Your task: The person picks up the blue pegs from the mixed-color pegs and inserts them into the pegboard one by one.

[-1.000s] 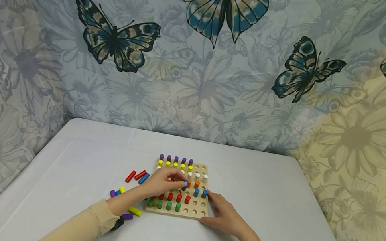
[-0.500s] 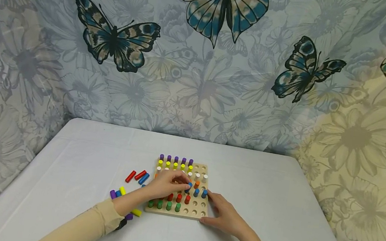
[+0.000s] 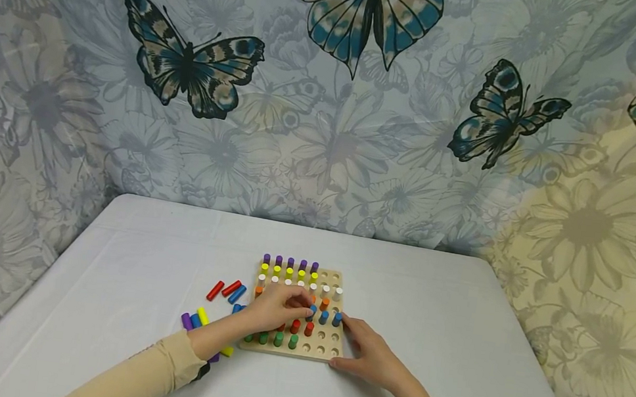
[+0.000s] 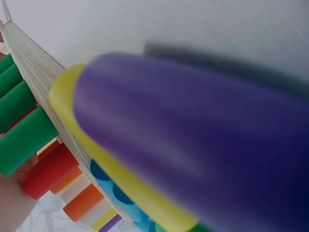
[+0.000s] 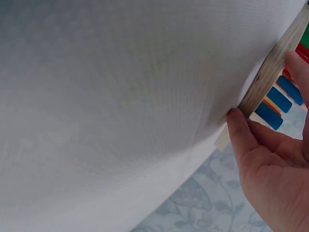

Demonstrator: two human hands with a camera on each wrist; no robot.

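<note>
A wooden pegboard [image 3: 320, 352] lies on the white table with rows of coloured pegs upright in its holes. My left hand [image 3: 275, 307] reaches over it from the left, thumb and fingertips pinching the top of a blue peg [image 3: 312, 314]. That peg stands in line with two other blue pegs to its right; the hand hides part of the rows behind it. At the board's right side my right hand [image 3: 368, 356] grips the edge, thumb by the near corner and fingers farther up. The right wrist view shows its fingertips against the wooden edge [image 5: 265, 77].
Left of the board lie loose pegs, among them a red peg [image 3: 215, 290], a blue peg [image 3: 237, 294] and a yellow peg [image 3: 203, 315]. A purple peg [image 4: 193, 130] fills much of the left wrist view. Patterned fabric [image 3: 333, 174] hangs behind the table.
My left hand has shifted a little to the right with the blue peg, which now stands lower, in line with the other blue pegs. The right hand and board have stayed put.
</note>
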